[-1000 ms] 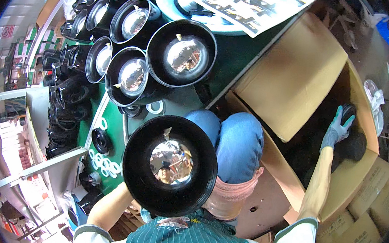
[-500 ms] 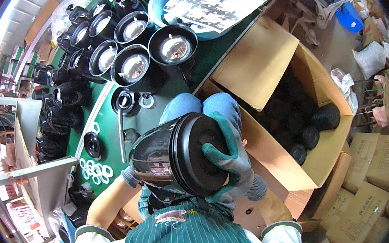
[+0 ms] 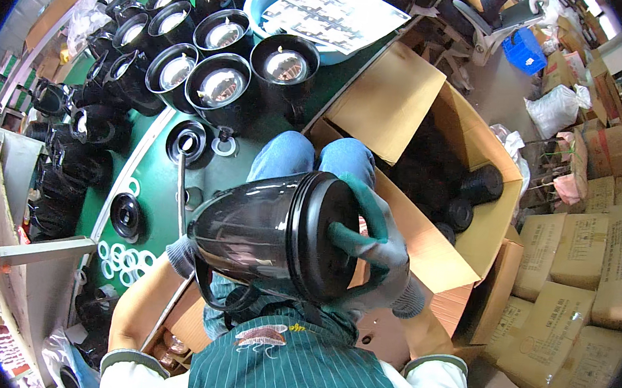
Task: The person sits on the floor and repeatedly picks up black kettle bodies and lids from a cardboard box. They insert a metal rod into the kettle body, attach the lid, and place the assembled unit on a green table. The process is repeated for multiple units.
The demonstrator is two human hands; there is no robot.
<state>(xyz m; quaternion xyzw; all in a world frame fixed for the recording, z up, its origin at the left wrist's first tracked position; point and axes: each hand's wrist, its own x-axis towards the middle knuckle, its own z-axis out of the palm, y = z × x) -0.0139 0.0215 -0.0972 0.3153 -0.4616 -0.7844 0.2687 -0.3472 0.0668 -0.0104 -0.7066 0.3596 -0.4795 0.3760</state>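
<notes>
A glossy black jug (image 3: 247,221) lies sideways in front of my body, over my lap. Its curved handle (image 3: 204,289) shows at the lower left. A ridged, round black cap (image 3: 323,260) covers its right end. My right hand (image 3: 382,258), in a grey and green glove, grips this cap, with finger and thumb spread over its rim and face. Of my left hand (image 3: 181,256) only the knitted glove cuff shows at the jug's left end; its fingers are hidden behind the jug.
Several black jugs with shiny insides (image 3: 220,86) stand on the green table (image 3: 155,197). White rings (image 3: 122,261) and black discs (image 3: 127,216) lie nearer. A blue basin (image 3: 265,0) carries a printed sheet. Right stands an open carton (image 3: 504,192) with black parts; sealed cartons (image 3: 552,318) are stacked beyond.
The jug has turned, bringing its handle into sight at the lower left. My right hand stays on the cap with its fingers shifted slightly. The whole view has swung a little.
</notes>
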